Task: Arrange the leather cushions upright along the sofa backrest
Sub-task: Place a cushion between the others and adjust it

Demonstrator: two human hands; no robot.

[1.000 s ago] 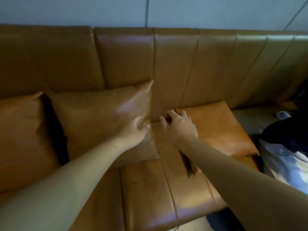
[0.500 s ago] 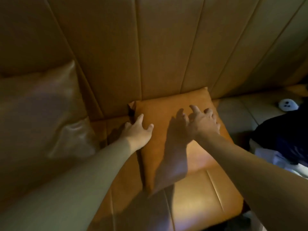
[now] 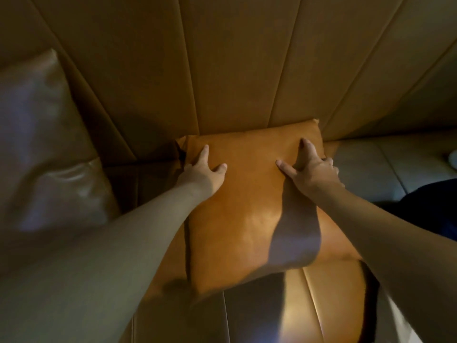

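An orange-brown leather cushion (image 3: 247, 206) lies flat on the sofa seat (image 3: 272, 308), its far edge touching the panelled backrest (image 3: 235, 70). My left hand (image 3: 202, 174) grips its left edge near the far corner, thumb on top. On the right edge sits my right hand (image 3: 311, 169), thumb and forefinger spread on top and the other fingers curled over the side. Another tan leather cushion (image 3: 42, 144) stands upright against the backrest at the left.
A dark blue fabric item (image 3: 425, 209) lies on the seat at the right edge. A small white object (image 3: 453, 158) shows at the far right. The seat section right of the cushion (image 3: 366, 169) looks paler.
Both hands have moved forward from hovering over the flat cushion and now hold its left and right edges. The camera has come closer.
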